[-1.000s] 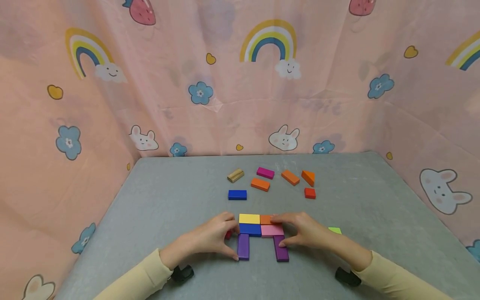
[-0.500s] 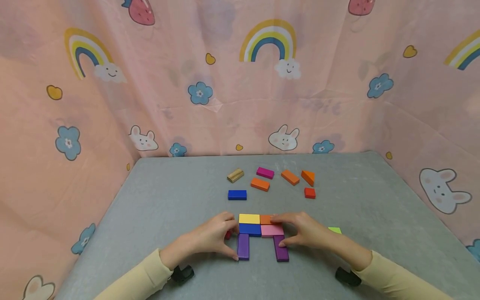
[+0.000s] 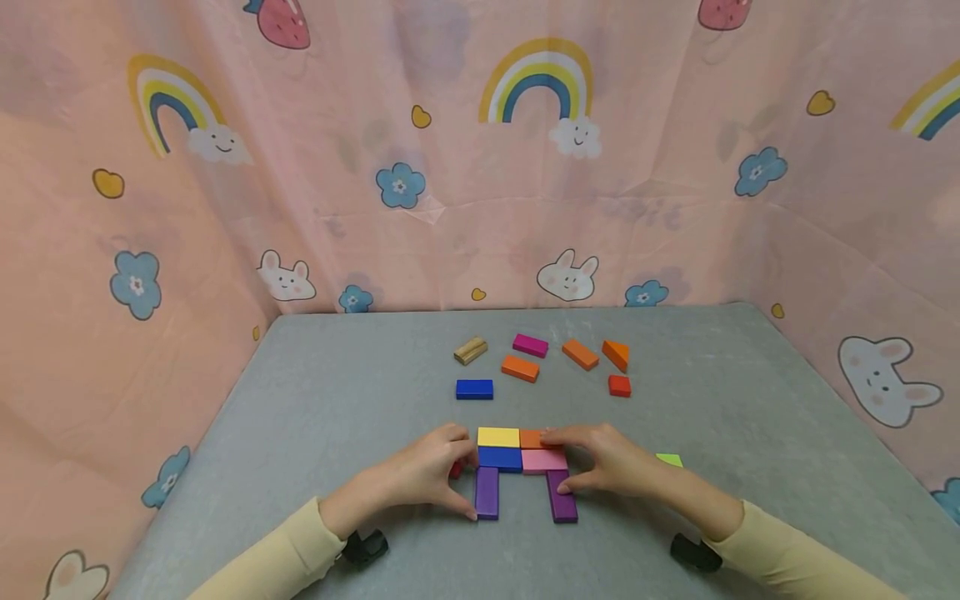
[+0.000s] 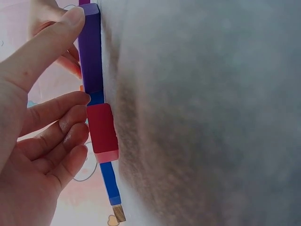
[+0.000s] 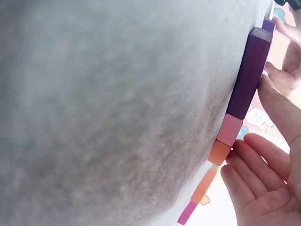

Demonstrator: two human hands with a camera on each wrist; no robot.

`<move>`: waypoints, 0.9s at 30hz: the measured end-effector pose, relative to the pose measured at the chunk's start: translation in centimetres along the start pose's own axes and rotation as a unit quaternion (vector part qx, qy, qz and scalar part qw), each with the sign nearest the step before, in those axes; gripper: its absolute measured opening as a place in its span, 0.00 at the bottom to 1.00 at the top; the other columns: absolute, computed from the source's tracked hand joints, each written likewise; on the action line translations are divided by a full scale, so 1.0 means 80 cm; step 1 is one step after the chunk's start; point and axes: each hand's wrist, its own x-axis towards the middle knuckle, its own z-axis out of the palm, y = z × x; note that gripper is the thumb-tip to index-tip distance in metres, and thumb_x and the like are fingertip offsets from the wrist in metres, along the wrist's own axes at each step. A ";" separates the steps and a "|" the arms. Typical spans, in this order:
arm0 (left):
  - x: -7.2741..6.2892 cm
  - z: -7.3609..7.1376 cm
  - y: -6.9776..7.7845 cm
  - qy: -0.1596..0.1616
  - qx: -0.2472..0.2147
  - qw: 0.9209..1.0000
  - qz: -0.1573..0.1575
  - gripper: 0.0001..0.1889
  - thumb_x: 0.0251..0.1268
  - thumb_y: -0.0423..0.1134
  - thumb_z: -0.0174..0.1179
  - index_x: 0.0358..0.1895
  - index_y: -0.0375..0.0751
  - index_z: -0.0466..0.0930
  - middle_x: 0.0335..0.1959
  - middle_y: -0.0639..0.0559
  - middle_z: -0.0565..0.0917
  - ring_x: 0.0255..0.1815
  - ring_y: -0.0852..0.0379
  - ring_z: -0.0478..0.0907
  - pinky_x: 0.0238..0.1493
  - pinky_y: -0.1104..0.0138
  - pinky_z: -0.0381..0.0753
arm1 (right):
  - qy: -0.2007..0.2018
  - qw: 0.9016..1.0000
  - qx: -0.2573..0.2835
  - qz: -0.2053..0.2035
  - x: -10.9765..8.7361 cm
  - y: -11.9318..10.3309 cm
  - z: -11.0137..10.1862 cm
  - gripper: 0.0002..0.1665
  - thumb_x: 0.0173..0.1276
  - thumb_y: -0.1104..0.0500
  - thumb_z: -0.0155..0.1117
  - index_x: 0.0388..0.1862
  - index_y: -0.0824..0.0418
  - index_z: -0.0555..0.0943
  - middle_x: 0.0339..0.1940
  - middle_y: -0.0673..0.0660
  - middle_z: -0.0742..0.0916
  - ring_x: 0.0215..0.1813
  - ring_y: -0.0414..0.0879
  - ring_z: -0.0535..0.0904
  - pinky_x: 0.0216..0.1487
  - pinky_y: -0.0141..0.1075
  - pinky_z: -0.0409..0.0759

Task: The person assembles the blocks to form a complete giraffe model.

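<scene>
On the grey table, flat toy blocks lie fitted together: yellow and orange behind, blue and pink in front. A purple block and a dark purple block extend toward the person like two legs. My left hand curves loosely along the left side, thumb at the purple block's near end, fingertips by the blue one. A red block lies beside those fingertips, mostly hidden in the head view. My right hand rests its thumb on the dark purple block and its fingertips on the orange one.
Farther back lie a loose blue block, a wood-coloured piece, a magenta block, two orange blocks, an orange triangle and a small red block. A lime-green piece is partly behind the right forearm.
</scene>
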 end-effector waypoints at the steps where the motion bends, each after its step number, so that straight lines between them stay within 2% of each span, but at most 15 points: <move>1: 0.000 0.000 0.000 0.001 0.000 1.000 0.001 0.29 0.38 0.62 0.73 0.40 0.45 0.79 0.35 0.60 0.71 0.38 0.66 0.65 0.35 0.79 0.68 | 0.001 1.000 -0.002 -0.003 0.000 0.000 0.000 0.38 0.54 0.41 0.72 0.62 0.54 0.76 0.61 0.53 0.81 0.62 0.51 0.76 0.58 0.49 0.76; 8: -0.001 -0.002 0.001 0.010 -0.006 1.000 0.007 0.29 0.38 0.61 0.74 0.41 0.44 0.80 0.35 0.59 0.73 0.38 0.66 0.66 0.35 0.79 0.69 | 0.004 1.000 -0.013 -0.018 -0.001 0.003 0.000 0.37 0.55 0.43 0.72 0.62 0.54 0.76 0.61 0.52 0.81 0.61 0.50 0.77 0.57 0.48 0.77; 16: -0.015 -0.013 -0.018 0.071 -0.041 0.997 -0.014 0.26 0.40 0.52 0.76 0.42 0.42 0.82 0.38 0.56 0.77 0.40 0.61 0.74 0.40 0.73 0.78 | 0.003 1.000 -0.005 -0.013 -0.001 0.002 0.001 0.38 0.54 0.42 0.71 0.62 0.54 0.76 0.61 0.52 0.81 0.61 0.49 0.77 0.57 0.47 0.77; 22: -0.020 -0.020 -0.037 0.044 -0.084 0.994 -0.047 0.24 0.44 0.46 0.75 0.48 0.43 0.83 0.40 0.55 0.79 0.43 0.60 0.78 0.46 0.67 0.79 | 0.002 1.000 -0.001 -0.014 -0.001 0.001 0.001 0.37 0.54 0.42 0.71 0.62 0.54 0.76 0.61 0.52 0.81 0.61 0.50 0.77 0.57 0.47 0.77; 27: -0.019 -0.020 -0.044 0.024 -0.078 0.995 -0.053 0.18 0.47 0.44 0.74 0.43 0.46 0.84 0.38 0.60 0.79 0.41 0.65 0.77 0.44 0.70 0.78 | -0.001 1.000 0.000 -0.014 -0.001 0.002 0.000 0.37 0.54 0.43 0.71 0.62 0.54 0.76 0.61 0.53 0.81 0.61 0.50 0.77 0.57 0.47 0.77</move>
